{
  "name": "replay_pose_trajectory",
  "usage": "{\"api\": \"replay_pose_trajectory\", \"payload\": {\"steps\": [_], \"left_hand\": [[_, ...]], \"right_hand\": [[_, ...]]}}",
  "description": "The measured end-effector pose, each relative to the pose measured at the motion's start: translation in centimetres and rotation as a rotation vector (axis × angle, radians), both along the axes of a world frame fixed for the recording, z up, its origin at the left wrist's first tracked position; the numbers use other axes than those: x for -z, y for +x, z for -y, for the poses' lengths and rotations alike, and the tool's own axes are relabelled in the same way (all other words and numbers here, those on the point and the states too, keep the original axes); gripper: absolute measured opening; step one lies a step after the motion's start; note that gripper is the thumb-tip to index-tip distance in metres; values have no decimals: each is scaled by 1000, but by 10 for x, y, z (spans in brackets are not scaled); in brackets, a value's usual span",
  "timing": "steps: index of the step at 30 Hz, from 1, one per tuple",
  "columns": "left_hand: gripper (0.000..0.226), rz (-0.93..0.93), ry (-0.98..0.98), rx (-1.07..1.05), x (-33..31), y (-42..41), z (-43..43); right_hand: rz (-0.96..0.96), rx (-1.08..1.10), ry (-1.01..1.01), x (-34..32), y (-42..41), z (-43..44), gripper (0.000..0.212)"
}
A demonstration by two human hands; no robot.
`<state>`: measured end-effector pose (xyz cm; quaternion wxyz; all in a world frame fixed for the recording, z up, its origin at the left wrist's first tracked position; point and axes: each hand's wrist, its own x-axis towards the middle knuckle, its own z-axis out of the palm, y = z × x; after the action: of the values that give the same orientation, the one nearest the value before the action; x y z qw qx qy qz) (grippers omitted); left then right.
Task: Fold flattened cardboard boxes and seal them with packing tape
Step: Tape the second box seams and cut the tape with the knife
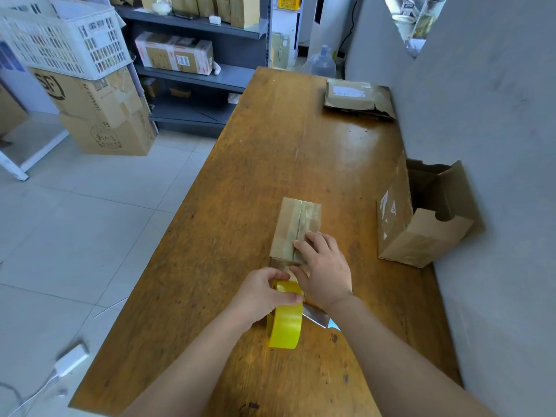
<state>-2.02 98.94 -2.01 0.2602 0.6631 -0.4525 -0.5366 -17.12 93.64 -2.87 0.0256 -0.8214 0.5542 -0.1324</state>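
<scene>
A small folded cardboard box [293,227] lies in the middle of the wooden table [240,182], with clear tape along its top seam. My right hand [323,267] presses flat on the box's near end, fingers spread over the tape. My left hand [260,291] grips a yellow roll of packing tape [285,322] just in front of the box. A strip of tape runs from the roll up onto the box. A metal blade [316,316] lies on the table beside the roll, under my right wrist.
An open cardboard box [421,218] lies on its side at the right by the grey wall [496,145]. Flattened cardboard [356,97] lies at the table's far end. Shelves [195,70], stacked boxes [102,115] and a white crate [60,34] stand to the left across the tiled floor.
</scene>
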Motion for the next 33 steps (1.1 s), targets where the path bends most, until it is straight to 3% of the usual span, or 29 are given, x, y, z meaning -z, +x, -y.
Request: {"api": "replay_pose_trajectory", "payload": {"steps": [4, 11, 16, 26, 33], "left_hand": [[58, 12, 5, 17, 3, 7, -2], [47, -78, 62, 12, -2, 8, 2], [43, -106, 75, -15, 1, 7, 2], [31, -189, 146, -87, 6, 7, -1], [31, -193, 124, -84, 8, 9, -8]], "right_hand": [[-31, 2, -12, 0, 0, -2, 46], [23, -7, 11, -10, 3, 1, 53], [-72, 59, -18, -1, 14, 0, 46], [-47, 74, -102, 5, 20, -3, 40], [-16, 101, -8, 2, 22, -8, 42]]}}
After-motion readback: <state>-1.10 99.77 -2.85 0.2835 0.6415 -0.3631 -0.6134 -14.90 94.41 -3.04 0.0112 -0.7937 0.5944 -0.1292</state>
